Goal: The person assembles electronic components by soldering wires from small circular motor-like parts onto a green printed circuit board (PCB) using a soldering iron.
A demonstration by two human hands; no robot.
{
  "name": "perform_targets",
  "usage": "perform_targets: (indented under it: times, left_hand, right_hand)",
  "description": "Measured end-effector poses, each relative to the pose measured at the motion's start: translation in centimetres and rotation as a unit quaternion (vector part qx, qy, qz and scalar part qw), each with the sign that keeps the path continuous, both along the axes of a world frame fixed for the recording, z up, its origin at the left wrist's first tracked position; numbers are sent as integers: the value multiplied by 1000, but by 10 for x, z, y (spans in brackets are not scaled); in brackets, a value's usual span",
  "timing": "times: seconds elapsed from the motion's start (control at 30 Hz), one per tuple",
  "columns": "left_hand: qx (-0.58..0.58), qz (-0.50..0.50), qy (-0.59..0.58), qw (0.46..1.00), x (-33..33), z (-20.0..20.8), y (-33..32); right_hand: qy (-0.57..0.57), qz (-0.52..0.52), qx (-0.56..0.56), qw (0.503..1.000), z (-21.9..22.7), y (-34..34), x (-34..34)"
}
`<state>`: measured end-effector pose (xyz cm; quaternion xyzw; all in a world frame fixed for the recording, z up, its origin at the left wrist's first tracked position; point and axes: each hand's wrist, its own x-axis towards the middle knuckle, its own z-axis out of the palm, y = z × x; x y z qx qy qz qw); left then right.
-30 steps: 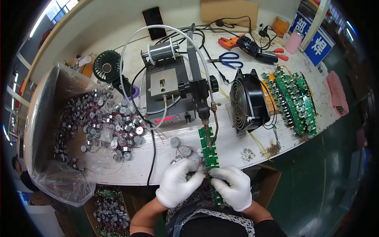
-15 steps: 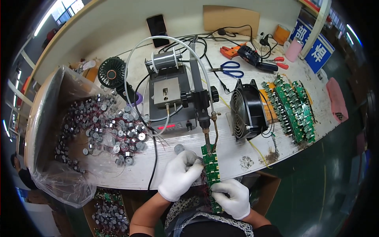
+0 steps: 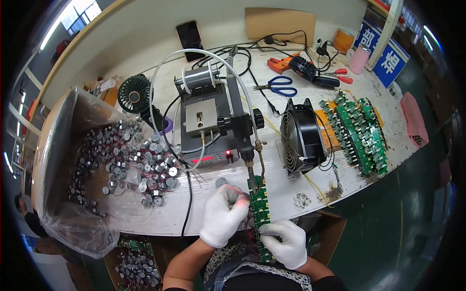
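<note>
My left hand (image 3: 221, 220), in a white glove, is closed in a pinch on a small round metal motor (image 3: 236, 193), mostly covered by the fingers, beside the left edge of a green circuit board strip (image 3: 260, 206). My right hand (image 3: 285, 244), also gloved, grips the strip's lower right edge between thumb and fingers. Over the far end of the strip stands a soldering iron (image 3: 250, 170) on a stand, its tip down at the board, with a thin solder feed tube (image 3: 262, 162) beside it. Red wires hang by the strip. Another motor (image 3: 221, 182) lies just beyond my left hand.
At left, a plastic-lined box (image 3: 58, 160) spills many wired motors. Behind the iron stands a soldering station (image 3: 206, 153) with a solder spool (image 3: 201, 77). A black fan (image 3: 303, 138) and stacked green boards (image 3: 357, 131) stand right. Blue scissors (image 3: 279, 87) lie farther back.
A red light on the soldering station has come on. The view has shifted slightly; my left hand has moved little, and my right hand keeps its grip on the strip.
</note>
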<state>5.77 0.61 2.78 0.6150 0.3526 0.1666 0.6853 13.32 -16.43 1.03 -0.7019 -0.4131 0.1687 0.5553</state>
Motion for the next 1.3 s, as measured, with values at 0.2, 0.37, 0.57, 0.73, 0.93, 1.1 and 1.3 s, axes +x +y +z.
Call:
perform_targets:
  times: [0.2,0.37,0.57,0.73,0.93,1.1,1.3]
  left_hand:
    - [16,10,-2,1000,4,1,0]
    - [12,19,-4,1000,6,2,-1]
    - [27,16,-23,999,5,1,-3]
    - [26,16,-32,999,5,1,-4]
    - [100,7,19,995,3,1,-1]
    - [117,1,45,992,-5,-11,3]
    - [135,1,53,989,-5,-7,2]
  right_hand:
    - [14,-12,2,1000,5,4,1]
    - [-5,-21,16,1000,7,5,2]
    - [5,-22,15,1000,5,4,1]
    - [4,-26,15,1000,5,3,-1]
    - [12,-20,-6,1000,1,5,0]
    - [-1,34,-8,999,-2,6,1]
    - [-30,115,-21,993,10,8,12]
